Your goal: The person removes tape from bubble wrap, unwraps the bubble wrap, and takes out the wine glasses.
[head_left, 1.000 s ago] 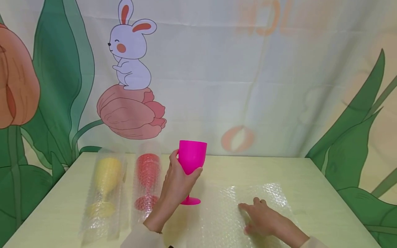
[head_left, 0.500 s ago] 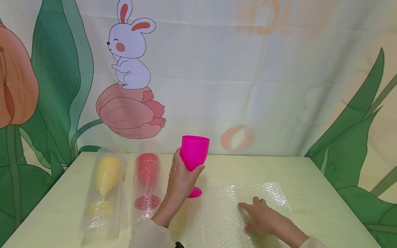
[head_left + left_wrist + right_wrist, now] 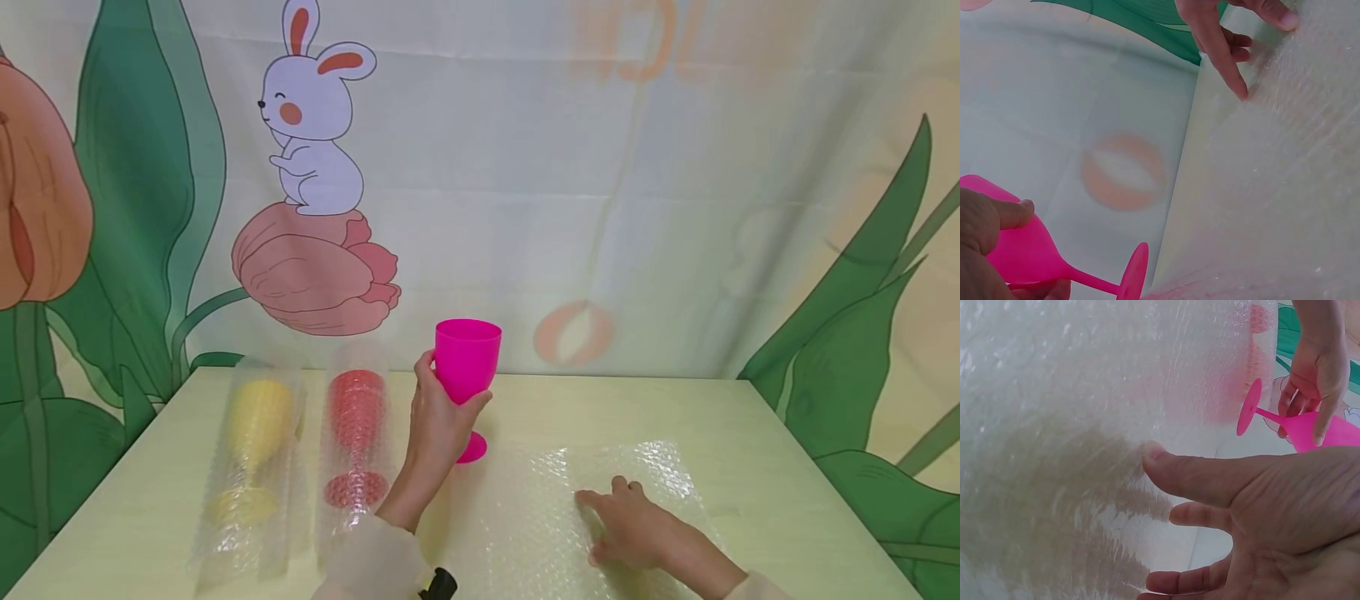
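Note:
A bright pink goblet (image 3: 467,360) is held upright above the table by my left hand (image 3: 441,417), its fingers and thumb wrapped round the bowl. In the left wrist view the goblet's stem and round foot (image 3: 1135,272) stick out free of the hand. My right hand (image 3: 633,525) rests its fingertips on a flat sheet of clear bubble wrap (image 3: 525,517). Seen in the right wrist view, the right thumb (image 3: 1204,476) and fingers are spread, touching the wrap with nothing gripped.
To the left on the pale table (image 3: 600,408) lie a yellow goblet (image 3: 258,417) and a red goblet (image 3: 357,408), each inside bubble wrap. Behind the table hangs a printed cloth (image 3: 480,183) with a rabbit and tulips. A black object (image 3: 441,585) shows by the left sleeve.
My left hand has lifted the pink goblet a little higher, so its foot is farther up from the wrap. The right hand has stayed in place on the bubble wrap.

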`<state>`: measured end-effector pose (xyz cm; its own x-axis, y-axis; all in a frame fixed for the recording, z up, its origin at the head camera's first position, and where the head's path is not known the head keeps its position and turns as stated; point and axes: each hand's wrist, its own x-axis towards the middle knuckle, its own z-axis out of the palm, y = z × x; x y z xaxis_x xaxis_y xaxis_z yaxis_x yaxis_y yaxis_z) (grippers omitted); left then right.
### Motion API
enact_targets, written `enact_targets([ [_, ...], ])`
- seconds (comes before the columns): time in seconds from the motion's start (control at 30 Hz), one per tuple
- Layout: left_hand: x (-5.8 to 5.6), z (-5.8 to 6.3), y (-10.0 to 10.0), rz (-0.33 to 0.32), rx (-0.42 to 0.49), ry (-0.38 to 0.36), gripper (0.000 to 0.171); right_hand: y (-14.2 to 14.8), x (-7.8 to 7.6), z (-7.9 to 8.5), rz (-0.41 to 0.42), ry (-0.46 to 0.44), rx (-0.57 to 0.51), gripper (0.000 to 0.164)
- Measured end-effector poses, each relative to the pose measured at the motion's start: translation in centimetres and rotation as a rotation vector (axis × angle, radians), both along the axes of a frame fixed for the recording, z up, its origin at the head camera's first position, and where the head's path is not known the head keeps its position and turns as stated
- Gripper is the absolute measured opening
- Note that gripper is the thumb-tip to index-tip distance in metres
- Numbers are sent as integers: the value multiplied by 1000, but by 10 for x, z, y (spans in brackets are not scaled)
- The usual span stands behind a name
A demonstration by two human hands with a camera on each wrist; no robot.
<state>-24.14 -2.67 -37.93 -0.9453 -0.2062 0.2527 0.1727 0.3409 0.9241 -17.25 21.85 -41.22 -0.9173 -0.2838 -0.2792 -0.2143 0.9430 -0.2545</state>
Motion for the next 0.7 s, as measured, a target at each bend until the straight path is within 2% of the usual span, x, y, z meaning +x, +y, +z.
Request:
enact_targets([
  [0.37,-11,-5,3,25,38,-42,91,2,1,-1,13,19,-16,66],
  [0.7,-25,-8,6,62,31,-30,93,3,2,-3,17,34,-35,66],
])
